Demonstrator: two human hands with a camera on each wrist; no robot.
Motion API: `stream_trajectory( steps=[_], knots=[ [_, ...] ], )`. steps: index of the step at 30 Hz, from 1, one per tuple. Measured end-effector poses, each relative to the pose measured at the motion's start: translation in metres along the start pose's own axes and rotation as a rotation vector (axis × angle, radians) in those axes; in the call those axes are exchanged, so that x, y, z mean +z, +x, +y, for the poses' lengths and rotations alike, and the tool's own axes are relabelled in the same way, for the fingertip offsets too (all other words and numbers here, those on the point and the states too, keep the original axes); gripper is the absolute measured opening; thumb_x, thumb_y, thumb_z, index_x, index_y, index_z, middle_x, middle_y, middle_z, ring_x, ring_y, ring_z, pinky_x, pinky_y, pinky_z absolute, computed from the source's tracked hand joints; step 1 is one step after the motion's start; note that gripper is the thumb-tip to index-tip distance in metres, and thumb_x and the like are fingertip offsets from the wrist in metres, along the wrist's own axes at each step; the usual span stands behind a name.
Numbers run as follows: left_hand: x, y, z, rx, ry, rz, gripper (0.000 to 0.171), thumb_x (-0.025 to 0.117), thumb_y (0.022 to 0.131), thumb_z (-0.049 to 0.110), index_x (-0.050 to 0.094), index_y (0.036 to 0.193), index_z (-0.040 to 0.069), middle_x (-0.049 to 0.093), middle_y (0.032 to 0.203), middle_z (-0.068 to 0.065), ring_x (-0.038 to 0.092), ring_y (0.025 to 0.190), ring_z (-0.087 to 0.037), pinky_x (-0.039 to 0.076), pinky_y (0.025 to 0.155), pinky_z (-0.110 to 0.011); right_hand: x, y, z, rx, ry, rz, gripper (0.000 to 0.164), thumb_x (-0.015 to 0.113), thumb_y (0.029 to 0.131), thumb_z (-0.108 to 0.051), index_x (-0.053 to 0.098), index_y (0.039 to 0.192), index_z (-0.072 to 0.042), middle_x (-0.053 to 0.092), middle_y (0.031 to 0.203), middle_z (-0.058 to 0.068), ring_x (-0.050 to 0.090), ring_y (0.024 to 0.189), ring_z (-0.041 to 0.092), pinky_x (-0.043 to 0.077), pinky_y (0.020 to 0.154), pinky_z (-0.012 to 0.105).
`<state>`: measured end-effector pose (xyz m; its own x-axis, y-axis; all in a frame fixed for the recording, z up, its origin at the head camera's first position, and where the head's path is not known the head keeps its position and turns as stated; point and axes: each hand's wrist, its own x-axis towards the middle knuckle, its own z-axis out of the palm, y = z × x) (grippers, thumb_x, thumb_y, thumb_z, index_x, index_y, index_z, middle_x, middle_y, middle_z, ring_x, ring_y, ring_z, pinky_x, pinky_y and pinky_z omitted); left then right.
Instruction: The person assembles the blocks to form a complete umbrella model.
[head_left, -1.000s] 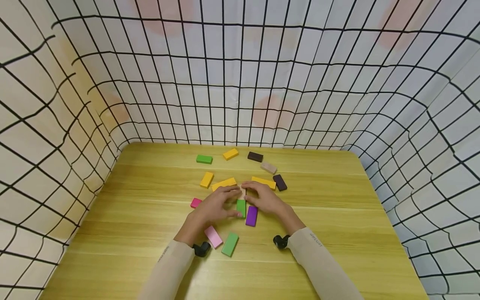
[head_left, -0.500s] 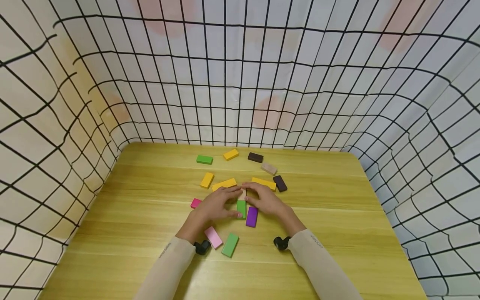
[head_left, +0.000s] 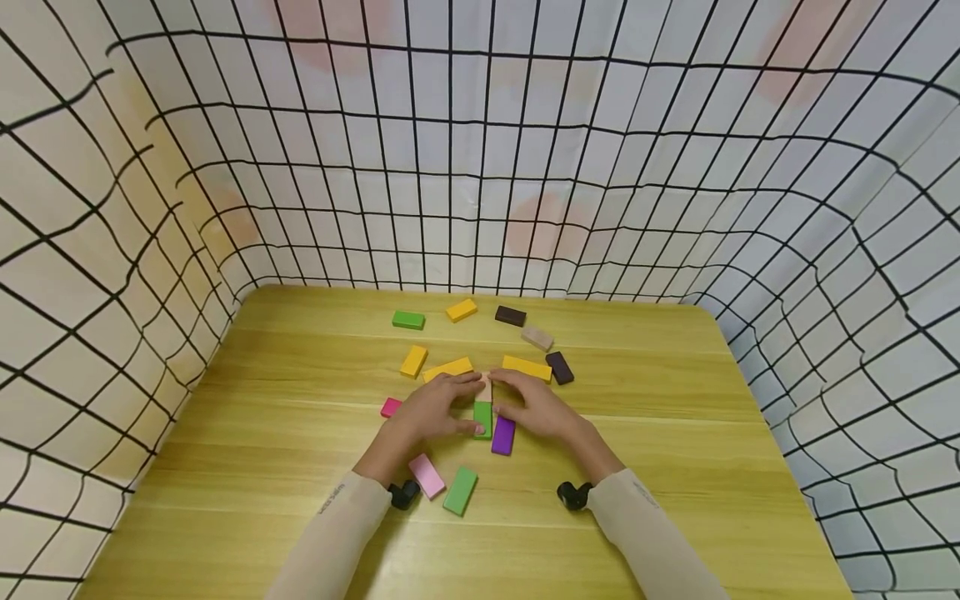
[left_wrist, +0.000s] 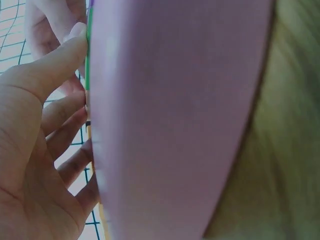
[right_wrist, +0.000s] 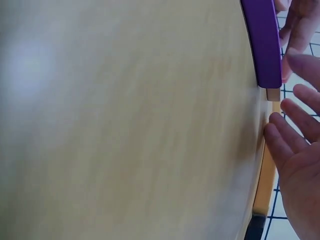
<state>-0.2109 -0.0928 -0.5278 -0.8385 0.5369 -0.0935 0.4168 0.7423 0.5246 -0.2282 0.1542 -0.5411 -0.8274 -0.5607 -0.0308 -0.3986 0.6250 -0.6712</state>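
The left hand (head_left: 431, 408) is apparently touching the green block (head_left: 483, 412), well inside the desk's (head_left: 637, 375) far edge; both hands' fingers are lying loosely extended, gripping nothing. Drift by the right hand (head_left: 538, 405) is possibly risking purple block (head_left: 503, 438) displacement.

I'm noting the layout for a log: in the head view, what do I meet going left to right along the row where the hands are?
Magenta block, left hand, green block, right hand. I leave out the purple block and tan block: they overlap these.
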Motion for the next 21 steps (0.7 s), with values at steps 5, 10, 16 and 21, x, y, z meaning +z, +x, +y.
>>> stream_trajectory(
  steps=[5,10,16,21],
  knots=[
    [0.002,0.000,0.001,-0.002,0.013,0.006,0.080,0.077,0.087,0.057,0.049,0.155,0.026,0.037,0.166,0.012,0.038,0.152,-0.026,0.037,0.121,-0.052,-0.002,-0.011,0.001,0.012,-0.026,-0.005,0.066,0.070,0.098,-0.039,0.046,0.156,-0.019,0.046,0.161,0.003,0.040,0.151,0.026,0.032,0.125,0.049],
    [0.002,0.001,0.001,-0.003,0.034,0.017,0.079,0.076,0.087,0.059,0.049,0.154,0.028,0.037,0.165,0.014,0.040,0.150,-0.025,0.040,0.118,-0.054,-0.004,-0.022,-0.003,0.015,-0.074,0.003,0.072,0.074,0.093,-0.046,0.049,0.153,-0.016,0.050,0.157,0.003,0.044,0.148,0.027,0.035,0.123,0.050],
    [0.001,-0.001,0.000,-0.001,0.047,0.019,0.079,0.075,0.087,0.059,0.049,0.155,0.027,0.037,0.165,0.013,0.039,0.151,-0.027,0.041,0.117,-0.056,-0.001,-0.034,-0.008,-0.001,-0.081,0.021,0.070,0.079,0.087,-0.052,0.060,0.144,-0.018,0.055,0.150,0.000,0.052,0.140,0.026,0.044,0.117,0.051],
    [0.001,-0.003,-0.001,0.000,0.036,0.014,0.079,0.075,0.088,0.059,0.049,0.155,0.027,0.037,0.165,0.013,0.035,0.154,-0.028,0.038,0.119,-0.057,0.003,-0.044,-0.010,0.004,-0.089,0.021,0.068,0.081,0.084,-0.055,0.063,0.140,-0.022,0.055,0.150,0.001,0.050,0.141,0.029,0.043,0.115,0.056]
  ],
)
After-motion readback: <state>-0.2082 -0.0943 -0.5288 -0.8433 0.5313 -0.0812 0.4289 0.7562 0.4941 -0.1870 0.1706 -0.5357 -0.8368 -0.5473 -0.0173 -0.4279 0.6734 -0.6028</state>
